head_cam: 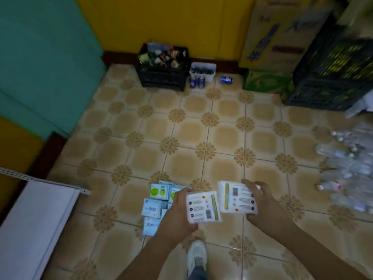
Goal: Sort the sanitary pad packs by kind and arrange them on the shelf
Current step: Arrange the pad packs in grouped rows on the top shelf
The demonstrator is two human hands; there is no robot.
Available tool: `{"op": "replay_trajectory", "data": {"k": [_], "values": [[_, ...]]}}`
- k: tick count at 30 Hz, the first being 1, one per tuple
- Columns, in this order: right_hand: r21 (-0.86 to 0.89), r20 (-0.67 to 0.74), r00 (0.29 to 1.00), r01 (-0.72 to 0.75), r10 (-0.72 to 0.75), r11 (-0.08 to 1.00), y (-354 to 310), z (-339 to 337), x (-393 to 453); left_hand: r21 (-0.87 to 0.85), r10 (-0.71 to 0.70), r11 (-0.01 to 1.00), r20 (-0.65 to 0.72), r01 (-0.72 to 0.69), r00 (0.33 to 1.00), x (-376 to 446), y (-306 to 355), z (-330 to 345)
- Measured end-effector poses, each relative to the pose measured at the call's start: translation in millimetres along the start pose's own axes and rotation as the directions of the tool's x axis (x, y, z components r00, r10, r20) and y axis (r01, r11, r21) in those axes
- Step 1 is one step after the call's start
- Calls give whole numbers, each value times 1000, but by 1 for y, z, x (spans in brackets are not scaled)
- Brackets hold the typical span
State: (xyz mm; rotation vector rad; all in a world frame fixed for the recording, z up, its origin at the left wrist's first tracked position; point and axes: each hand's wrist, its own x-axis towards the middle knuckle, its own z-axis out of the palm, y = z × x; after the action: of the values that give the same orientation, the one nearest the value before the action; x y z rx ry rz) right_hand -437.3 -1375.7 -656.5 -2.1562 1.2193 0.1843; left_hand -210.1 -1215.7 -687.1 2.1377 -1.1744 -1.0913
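Observation:
My left hand (177, 212) grips a white pad pack (202, 207) with a yellow-green stripe and printed back. Beside it, my right hand (260, 201) grips a second white pack (235, 197) of the same kind, held slightly higher. Both packs are up above the tiled floor. Below my left hand, a pile of light blue pad packs (155, 205) lies on the floor, some with green round marks, some reading ZERO. A white shelf board (38, 219) with a perforated metal rail sits at the lower left.
A black crate (163, 67) of mixed items, a white tub (202, 70) and blue cans (226, 79) stand by the yellow wall. Cardboard boxes (276, 33) and dark crates (331, 75) fill the right back. Clear plastic bottles (351, 168) lie at right. My shoe (196, 254) is below.

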Motion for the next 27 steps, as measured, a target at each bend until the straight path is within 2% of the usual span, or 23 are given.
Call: {"op": "replay_trajectory", "data": {"k": [2, 5, 10, 14, 17, 20, 22, 24, 27], "values": [[63, -57, 996, 70, -67, 996, -50, -47, -31, -33, 19, 999, -57, -21, 998, -39, 41, -58], [115, -164, 973, 183, -163, 976, -120, -108, -77, -39, 71, 996, -215, -81, 974, -105, 85, -137], [211, -204, 883, 461, -422, 862, -236, -165, -136, 39, 183, 981, -499, -190, 847, -244, 130, -243], [250, -240, 743, 669, -624, 700, -350, -194, -182, -132, 86, 962, -681, -238, 727, -357, 134, -309], [311, -189, 665, 739, -723, 598, -432, -208, -224, -262, -17, 924, -755, -278, 655, -436, 142, -351], [320, -159, 575, 799, -803, 509, -511, -203, -265, -294, -90, 902, -844, -316, 529, -504, 138, -388], [311, -155, 496, 846, -855, 434, -563, -190, -293, -313, -145, 882, -892, -353, 429, -544, 123, -415], [328, -131, 416, 875, -900, 356, -615, -172, -318, -330, -189, 861, -914, -387, 358, -584, 107, -442], [441, -94, 373, 847, -923, 298, -694, -138, -352, -333, -256, 841, -939, -427, 228, -644, 67, -479]]}}
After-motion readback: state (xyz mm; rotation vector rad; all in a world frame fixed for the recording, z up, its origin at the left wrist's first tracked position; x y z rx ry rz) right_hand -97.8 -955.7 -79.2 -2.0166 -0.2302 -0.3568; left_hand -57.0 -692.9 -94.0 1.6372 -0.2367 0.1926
